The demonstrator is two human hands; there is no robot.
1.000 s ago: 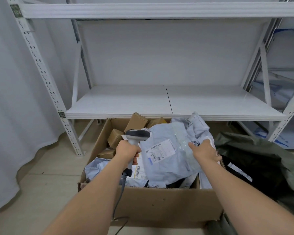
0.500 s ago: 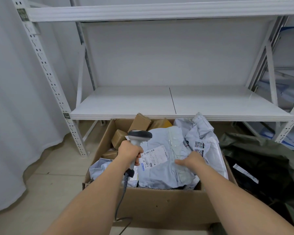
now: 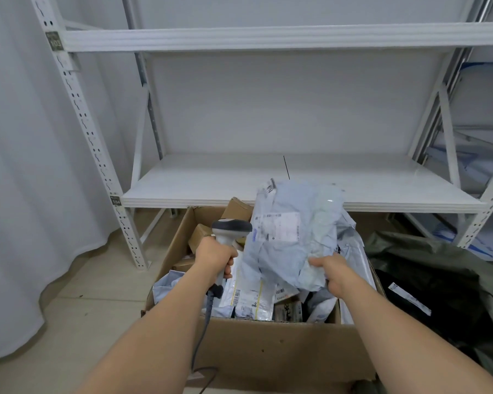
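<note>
We judged the work to be at an early stage. Our left grip (image 3: 215,258) was wrapped tight around the handle of the scanner (image 3: 232,227), all fingers curled, with its dark head pointing away from us. Our right grip (image 3: 332,273) pinched the lower edge of the mailer bag (image 3: 310,251), thumb on top and fingers tucked beneath. The bag stood up above that grip, clear of the cardboard box (image 3: 268,345), just to the right of the scanner head. Its white label (image 3: 278,226) faced us and sat close to the scanner. The print was too blurred to read, and we could not tell whether the scan had gone through. So one parcel was out and presented. Scanning it and putting it somewhere were, by our reckoning, the steps left, and the rest of the load would follow.

The bag was thin pale-blue plastic, crumpled and glossy, and it sagged in soft folds with no shape of its own. Below both grips lay more flat mailers (image 3: 251,297) with barcode strips. Beyond the left grip sat small brown cartons (image 3: 202,237), square-edged and matte. A coiled grey cable (image 3: 208,308) dropped from the scanner handle along the box's front wall. Beyond the box ran a smooth white metal shelf (image 3: 211,183), and a dark, slack sack (image 3: 439,280) slumped to the right of the right grip.
</note>
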